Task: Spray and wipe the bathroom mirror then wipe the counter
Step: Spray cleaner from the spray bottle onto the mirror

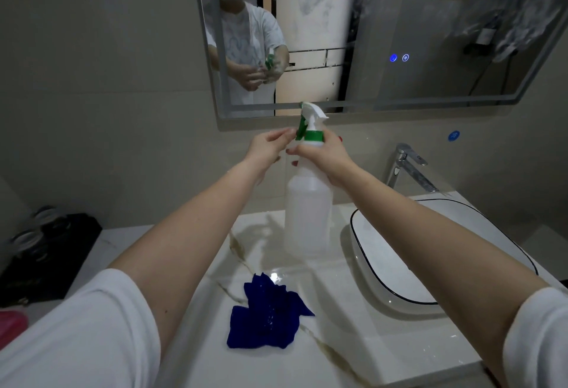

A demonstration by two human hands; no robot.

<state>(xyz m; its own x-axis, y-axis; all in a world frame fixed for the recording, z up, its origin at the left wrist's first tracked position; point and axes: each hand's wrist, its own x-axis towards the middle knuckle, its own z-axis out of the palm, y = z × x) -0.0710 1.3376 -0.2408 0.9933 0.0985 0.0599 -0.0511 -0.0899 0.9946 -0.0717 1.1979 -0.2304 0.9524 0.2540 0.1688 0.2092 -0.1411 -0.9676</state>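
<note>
A translucent white spray bottle (308,212) with a green-and-white trigger head stands upright over the marble counter (344,335), below the mirror (399,34). My right hand (322,154) grips the bottle's shoulder just under the green collar. My left hand (269,149) is beside the trigger, its fingertips touching the green lever. A crumpled dark blue cloth (267,317) lies on the counter nearer to me, apart from both hands. The mirror is smeared and shows my reflection.
A white basin with a thin dark rim (368,252) sits to the right, under a chrome tap (405,166). A black tray with dishes (46,252) stands at the left. Something pink (12,323) shows at the left edge.
</note>
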